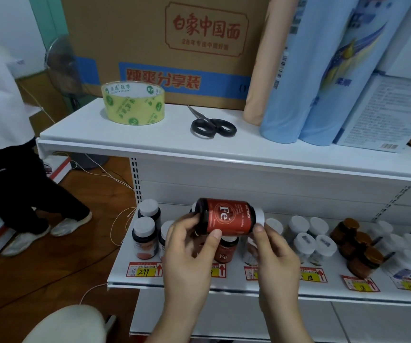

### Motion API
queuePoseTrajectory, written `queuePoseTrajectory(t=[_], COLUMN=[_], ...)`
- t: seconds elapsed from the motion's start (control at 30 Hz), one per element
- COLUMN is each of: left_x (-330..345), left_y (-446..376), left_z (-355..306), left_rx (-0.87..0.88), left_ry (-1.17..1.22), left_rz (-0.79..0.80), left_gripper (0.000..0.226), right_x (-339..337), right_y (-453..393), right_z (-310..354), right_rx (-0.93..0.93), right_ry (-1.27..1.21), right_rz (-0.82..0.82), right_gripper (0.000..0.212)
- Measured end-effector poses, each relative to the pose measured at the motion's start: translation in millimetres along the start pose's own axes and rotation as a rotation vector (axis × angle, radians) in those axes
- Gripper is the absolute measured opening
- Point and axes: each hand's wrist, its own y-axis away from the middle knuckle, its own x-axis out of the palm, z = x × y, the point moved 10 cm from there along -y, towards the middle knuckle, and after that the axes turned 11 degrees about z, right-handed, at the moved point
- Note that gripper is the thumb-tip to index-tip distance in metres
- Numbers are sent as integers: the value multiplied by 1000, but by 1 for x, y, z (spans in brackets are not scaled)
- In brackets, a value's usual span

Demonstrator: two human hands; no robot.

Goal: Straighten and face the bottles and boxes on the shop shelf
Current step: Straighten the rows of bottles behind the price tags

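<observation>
Held item: 1 dark bottle with red "Fe" label and white cap [226, 220] is being held sideways above the white lower shelf [117, 276].
Left hand [189, 246]: fingers are being curled round the base.
Right hand [273, 246]: fingertips are being pinched on the cap.
Risk: shelved bottles below may be toppled if the bottle is being lowered tilted.
Count: 1 matching red-label bottle [226, 251] directly beneath; 6 yellow-and-red price tags [143, 269].

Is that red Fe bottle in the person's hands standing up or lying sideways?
Sideways. The red Fe bottle is held level above the shelf, white cap pointing right, left hand at its base, right hand at the cap.
</observation>
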Motion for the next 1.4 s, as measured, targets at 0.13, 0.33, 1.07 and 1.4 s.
queuePoseTrajectory(t=[0.13,0.33,1.07,1.4], left_x=[-2,-2,-1,28], left_y=[4,5,6,11], left_z=[-13,-13,56,112], left_rx=[76,67,-198,-244], left_ry=[-158,-267,-560,-1111], left_rz=[-24,-19,187,562], left_gripper=[38,50,64,55], right_x=[7,7,19,24], right_y=[2,5,-12,-90], right_z=[-15,-25,59,67], right_rx=[110,133,-158,-262], right_ry=[-96,-113,635,830], right_rz=[46,51,335,260], right_gripper=[17,20,23,29])
